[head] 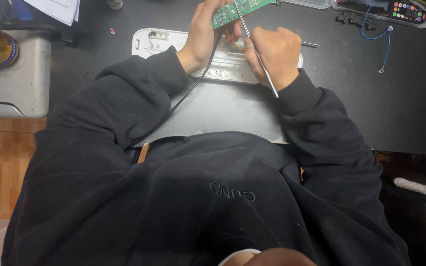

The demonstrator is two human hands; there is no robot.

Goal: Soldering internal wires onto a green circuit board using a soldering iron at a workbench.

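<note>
- The left hand (204, 33) has its fingers closed around a green circuit board (236, 11), held tilted above the desk (400, 98) near the top edge of the view.
- The right hand (271, 54) has its fingers wrapped in a fist around a thin metal rod (255, 47); the rod's upper end crosses over the board and its lower end sticks out below the fist.
- Just under both hands lies a white plastic casing (173, 42), flat on the desk, with coloured wires (232, 42) between it and the board.
- A thin black cable (183, 96) runs from the casing down across a grey mat (223, 116) towards the person's black sweater.
- Well to the right, a blue wire (378, 34) curls beside a clear tray of small parts (400, 12).
- At far left, a grey box (11, 79) stands beside the desk.
</note>
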